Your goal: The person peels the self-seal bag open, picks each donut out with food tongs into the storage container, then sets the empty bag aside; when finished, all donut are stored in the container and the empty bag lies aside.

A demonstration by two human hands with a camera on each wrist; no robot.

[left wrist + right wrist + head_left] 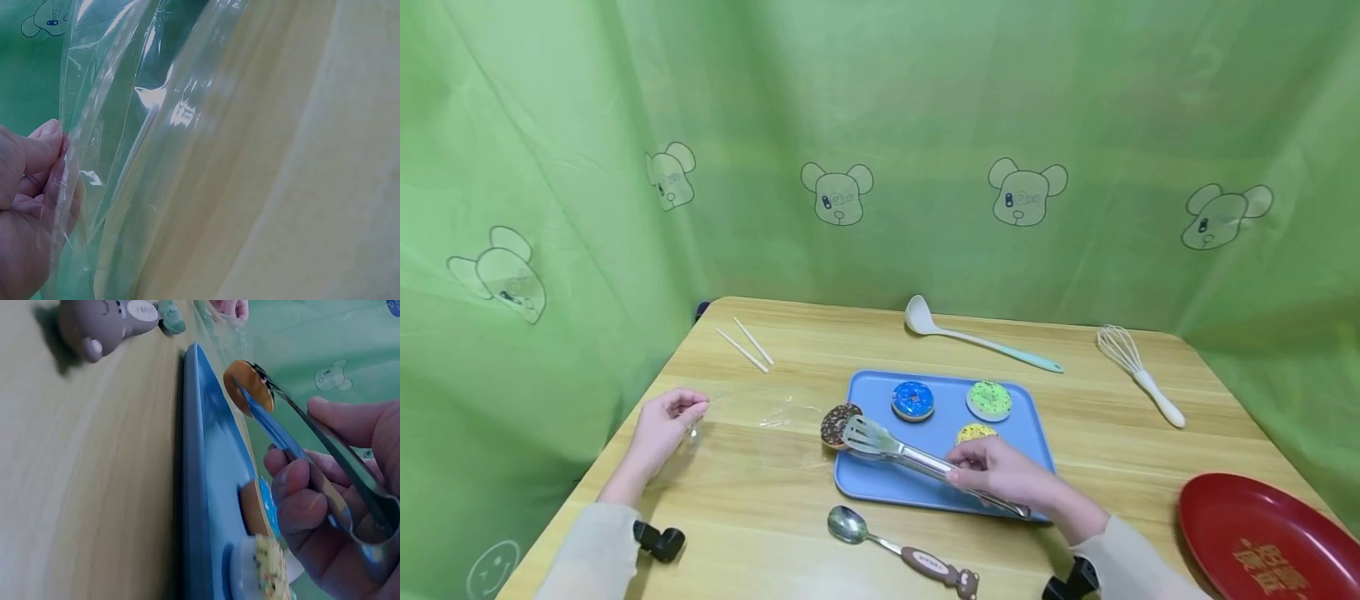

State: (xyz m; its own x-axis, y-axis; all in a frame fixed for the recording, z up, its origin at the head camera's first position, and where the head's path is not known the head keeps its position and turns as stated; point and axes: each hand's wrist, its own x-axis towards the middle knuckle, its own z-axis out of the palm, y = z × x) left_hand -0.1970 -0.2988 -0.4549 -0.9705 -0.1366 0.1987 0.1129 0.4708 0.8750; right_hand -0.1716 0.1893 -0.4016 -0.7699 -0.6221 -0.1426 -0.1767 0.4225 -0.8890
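My left hand (664, 429) pinches the edge of a clear plastic bag (169, 94), which spreads over the table's left side. In my right hand (1003, 473) are metal tongs (921, 460), held partway along their arms. Their tips clamp a chocolate doughnut (837, 427) with sprinkles, raised over the left edge of a blue tray (868, 483); the right wrist view shows its tan underside. On the tray sit a blue doughnut (913, 401), a green doughnut (989, 401) and a yellow doughnut (976, 432), the last partly hidden by my right hand.
A spoon (847, 525) with a brown bear handle lies in front of the tray. Behind it is a white ladle (919, 317). A whisk (1138, 371) and a red plate (1202, 508) are on the right, two white sticks (742, 348) at the back left.
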